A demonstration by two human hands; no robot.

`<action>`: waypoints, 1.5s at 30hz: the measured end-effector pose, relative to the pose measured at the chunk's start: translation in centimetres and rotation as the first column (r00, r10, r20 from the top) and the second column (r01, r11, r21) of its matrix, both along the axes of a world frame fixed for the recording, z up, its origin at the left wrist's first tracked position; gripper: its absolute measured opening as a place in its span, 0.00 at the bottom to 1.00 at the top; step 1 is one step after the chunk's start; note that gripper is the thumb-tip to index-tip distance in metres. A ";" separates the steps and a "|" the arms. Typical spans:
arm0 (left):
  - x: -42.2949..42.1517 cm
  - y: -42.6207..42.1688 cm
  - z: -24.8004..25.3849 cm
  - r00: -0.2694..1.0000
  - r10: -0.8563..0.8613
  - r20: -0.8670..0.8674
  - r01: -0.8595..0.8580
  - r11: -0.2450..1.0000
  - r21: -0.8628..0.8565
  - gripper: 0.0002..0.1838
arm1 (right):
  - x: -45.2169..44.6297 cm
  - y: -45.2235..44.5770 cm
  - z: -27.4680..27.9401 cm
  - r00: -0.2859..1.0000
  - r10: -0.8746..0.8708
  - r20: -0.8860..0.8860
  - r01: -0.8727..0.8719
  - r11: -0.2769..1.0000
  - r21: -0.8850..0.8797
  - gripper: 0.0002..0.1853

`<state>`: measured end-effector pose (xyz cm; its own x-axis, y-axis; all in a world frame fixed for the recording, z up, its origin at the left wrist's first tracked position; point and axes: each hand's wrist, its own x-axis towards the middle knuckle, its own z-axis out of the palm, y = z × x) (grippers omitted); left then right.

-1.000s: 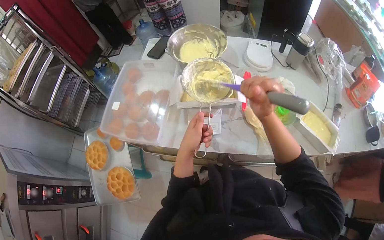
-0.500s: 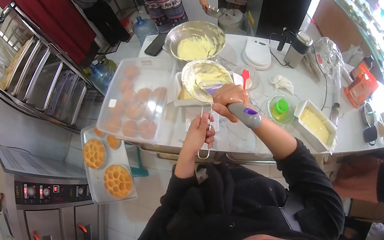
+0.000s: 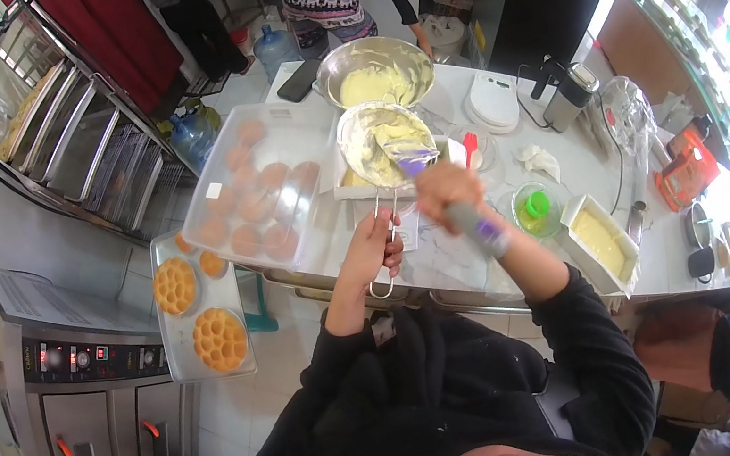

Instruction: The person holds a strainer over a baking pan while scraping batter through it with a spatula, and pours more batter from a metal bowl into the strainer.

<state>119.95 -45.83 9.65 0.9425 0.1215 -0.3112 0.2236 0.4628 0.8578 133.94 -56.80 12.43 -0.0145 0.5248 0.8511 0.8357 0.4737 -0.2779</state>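
My left hand (image 3: pixel 374 251) is closed around the wire handle of a strainer (image 3: pixel 356 161), whose bowl is coated with pale yellow batter. My right hand (image 3: pixel 449 191), a little blurred, grips a spatula (image 3: pixel 478 227) with a grey and purple handle. Its purple blade is in the batter at the right side of the strainer. Beneath the strainer, partly hidden, is a lined pan (image 3: pixel 350 192) holding something yellow. Just behind stands a large steel bowl (image 3: pixel 331 90) with batter in it and smeared up its wall.
Left of my hands is a clear lidded box (image 3: pixel 221 193) of round baked goods. A tray (image 3: pixel 177 358) with patterned cakes sits beside the oven (image 3: pixel 96 366). To the right are a red spatula (image 3: pixel 471 149), a green-capped bottle (image 3: pixel 535 204) and a batter-filled loaf pan (image 3: pixel 601 238).
My right hand has moved slightly down with the spatula, and the strainer has shifted a little left. A person at the back has bent over behind the steel bowl.
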 end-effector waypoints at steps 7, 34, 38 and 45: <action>0.4 -0.2 0.9 0.999 -0.031 0.039 0.031 0.999 0.021 0.14 | -2.5 -0.2 4.2 0.945 0.252 -0.207 -0.225 0.963 0.149 0.13; 0.3 -0.1 -0.5 0.998 -0.056 0.000 0.056 0.998 0.040 0.15 | -0.5 0.3 3.9 0.891 0.090 -0.446 -0.027 0.989 0.147 0.11; 0.6 0.0 0.2 0.999 -0.038 0.015 0.038 0.999 0.027 0.15 | -1.7 -0.5 5.1 0.891 0.268 -0.366 -0.250 0.963 0.098 0.08; 0.5 -0.2 -0.6 0.997 -0.071 0.013 0.071 0.998 0.000 0.14 | -1.0 0.0 5.5 0.916 0.114 -0.385 -0.129 0.992 -0.013 0.11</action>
<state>120.41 -46.01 9.04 0.9528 0.0545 -0.2988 0.2444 0.4463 0.8609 132.92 -56.80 17.90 0.2430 0.5707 0.7844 0.5988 0.5479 -0.5841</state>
